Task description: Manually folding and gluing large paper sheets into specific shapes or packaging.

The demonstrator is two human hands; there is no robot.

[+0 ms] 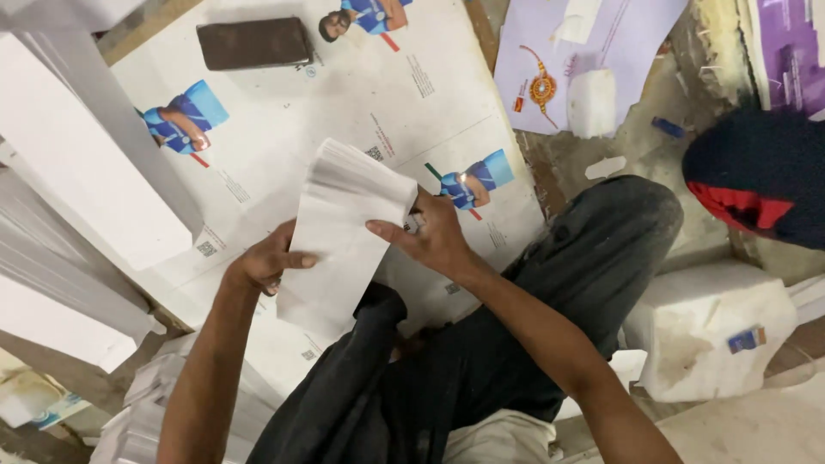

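Observation:
Both of my hands hold one thick bundle of white paper sheets (344, 232) in the middle of the head view. My left hand (268, 262) grips its lower left edge, thumb lying on the top sheet. My right hand (434, 236) clasps the right edge, thumb across the face. The bundle's far end fans out, showing many sheet edges. It hovers over a large white printed sheet (344, 94) with pictures of figures in blue. My knees in dark trousers (593, 258) show below.
Tall stacks of white paper (86, 172) stand at the left. A dark brown block (253, 43) lies on the printed sheet at the top. A pale purple printed sheet (584, 51) is top right, a white foam block (713, 331) at the right, another person's dark and red clothing (760, 180) beyond it.

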